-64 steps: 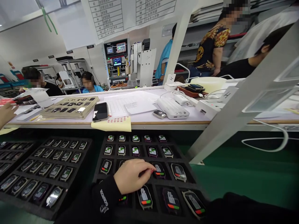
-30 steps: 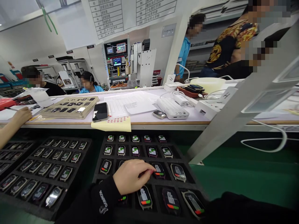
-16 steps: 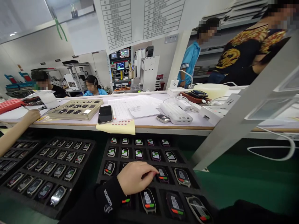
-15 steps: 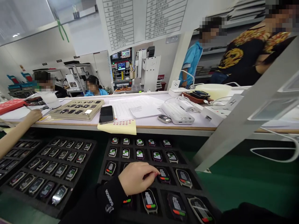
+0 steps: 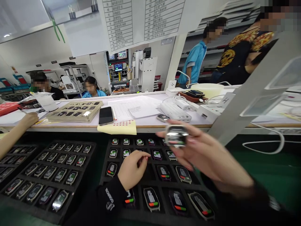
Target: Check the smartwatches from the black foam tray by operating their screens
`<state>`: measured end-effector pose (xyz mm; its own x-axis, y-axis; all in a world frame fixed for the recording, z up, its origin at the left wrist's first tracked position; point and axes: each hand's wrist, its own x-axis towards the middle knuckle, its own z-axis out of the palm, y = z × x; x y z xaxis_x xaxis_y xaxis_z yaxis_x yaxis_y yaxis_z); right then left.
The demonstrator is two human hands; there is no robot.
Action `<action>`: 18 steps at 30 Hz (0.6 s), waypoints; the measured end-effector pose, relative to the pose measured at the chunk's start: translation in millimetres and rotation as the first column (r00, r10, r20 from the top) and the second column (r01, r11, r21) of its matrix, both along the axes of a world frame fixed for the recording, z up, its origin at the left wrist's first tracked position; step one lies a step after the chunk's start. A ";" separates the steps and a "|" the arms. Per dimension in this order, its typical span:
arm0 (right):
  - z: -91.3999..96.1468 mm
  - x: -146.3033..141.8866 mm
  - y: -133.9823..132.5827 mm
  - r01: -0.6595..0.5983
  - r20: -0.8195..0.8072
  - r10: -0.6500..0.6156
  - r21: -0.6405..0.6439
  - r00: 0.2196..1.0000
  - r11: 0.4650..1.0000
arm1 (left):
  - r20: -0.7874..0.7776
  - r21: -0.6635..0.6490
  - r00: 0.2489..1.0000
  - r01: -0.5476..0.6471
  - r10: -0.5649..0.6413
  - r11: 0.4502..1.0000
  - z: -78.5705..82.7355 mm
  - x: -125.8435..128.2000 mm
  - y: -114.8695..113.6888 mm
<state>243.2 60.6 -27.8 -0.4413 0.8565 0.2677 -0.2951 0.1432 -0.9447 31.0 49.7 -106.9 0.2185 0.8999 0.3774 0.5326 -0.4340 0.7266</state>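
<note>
Right hand (image 5: 209,153) just popped into view gripping a blurry watch (image 5: 176,136); left hand (image 5: 133,169)'s slid farther up the tray (image 5: 170,184), curled narrow, can't tell if holding anything.

right hand (image 5: 202,150): blurred | held watch (image 5: 176,136): screen unreadable | printed sheet (image 5: 139,22): top cut off

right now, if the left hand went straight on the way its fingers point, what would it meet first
Probably the purple-rimmed watch just right of the left hand; that hand's height is unclear, so it might pass above, toward the right hand.
</note>
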 end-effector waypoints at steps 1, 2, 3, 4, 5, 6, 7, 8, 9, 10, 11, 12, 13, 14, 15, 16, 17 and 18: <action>-6.0 -9.6 7.7 -0.037 -0.040 0.036 -0.034 0.999 0.999 | 0.032 -0.006 0.999 -0.030 0.030 1.000 0.3 -1.0 1.2; -13.3 -18.7 16.0 -0.070 -0.068 0.065 -0.065 0.996 0.995 | 0.069 -0.015 0.996 -0.057 0.058 0.998 0.6 -2.1 2.3; -21.4 -26.6 24.1 -0.091 -0.075 0.084 -0.093 0.994 0.992 | 0.109 -0.026 0.991 -0.080 0.083 0.996 0.8 -3.3 3.3; -29.7 -32.7 31.5 -0.096 -0.057 0.090 -0.107 0.994 0.990 | 0.149 -0.041 0.983 -0.100 0.105 0.994 0.9 -4.5 4.2; -37.7 -36.8 37.6 -0.097 -0.044 0.093 -0.112 0.995 0.989 | 0.190 -0.060 0.974 -0.114 0.123 0.992 0.9 -5.5 5.0; -45.1 -39.1 42.1 -0.102 -0.031 0.099 -0.115 0.995 0.988 | 0.226 -0.080 0.964 -0.124 0.139 0.989 0.9 -6.5 5.7; -51.4 -40.1 45.1 -0.108 -0.027 0.105 -0.117 0.994 0.987 | 0.253 -0.098 0.955 -0.132 0.153 0.986 0.9 -7.2 6.2; -56.6 -40.2 46.6 -0.114 -0.028 0.112 -0.119 0.993 0.986 | 0.273 -0.115 0.948 -0.137 0.164 0.984 1.1 -7.8 6.5; -60.8 -40.1 47.0 -0.119 -0.030 0.116 -0.123 0.993 0.985 | 0.283 -0.125 0.943 -0.142 0.172 0.982 1.3 -8.1 6.5; -64.3 -40.2 46.6 -0.119 -0.033 0.116 -0.127 0.993 0.985 | 0.287 -0.131 0.942 -0.144 0.177 0.981 1.6 -8.2 6.4; -67.1 -40.7 45.8 -0.117 -0.030 0.114 -0.133 0.993 0.984 | 0.286 -0.133 0.942 -0.143 0.176 0.981 2.1 -8.1 6.2; -69.5 -41.8 44.8 -0.110 -0.024 0.108 -0.138 0.994 0.984 | 0.283 -0.131 0.944 -0.138 0.170 0.982 2.6 -7.8 5.8; -71.7 -43.1 43.9 -0.099 -0.016 0.098 -0.142 0.995 0.985 | 0.281 -0.128 0.946 -0.130 0.162 0.983 3.1 -7.4 5.4; -73.6 -44.7 43.2 -0.088 -0.007 0.087 -0.145 0.996 0.986 | 0.279 -0.125 0.948 -0.122 0.153 0.985 3.6 -7.0 5.1; -75.3 -46.1 42.7 -0.081 0.000 0.082 -0.145 0.997 0.986 | 0.278 -0.124 0.949 -0.115 0.146 0.986 3.9 -6.5 4.9; -76.7 -47.3 42.5 -0.082 0.003 0.084 -0.145 0.996 0.986 | 0.277 -0.126 0.950 -0.112 0.144 0.986 4.2 -6.2 4.8; -77.6 -48.0 42.3 -0.093 0.001 0.094 -0.144 0.996 0.985 | 0.274 -0.128 0.951 -0.114 0.145 0.985 4.4 -5.9 4.8; -78.1 -48.1 42.2 -0.112 -0.005 0.113 -0.142 0.994 0.984 | 0.270 -0.130 0.951 -0.118 0.150 0.984 4.5 -5.8 4.9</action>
<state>195.1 102.8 -105.9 -0.5376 0.8305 0.1459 -0.2988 -0.0258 -0.9540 25.2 54.6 -102.4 -0.0062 0.9532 0.3022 0.3507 -0.2810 0.8933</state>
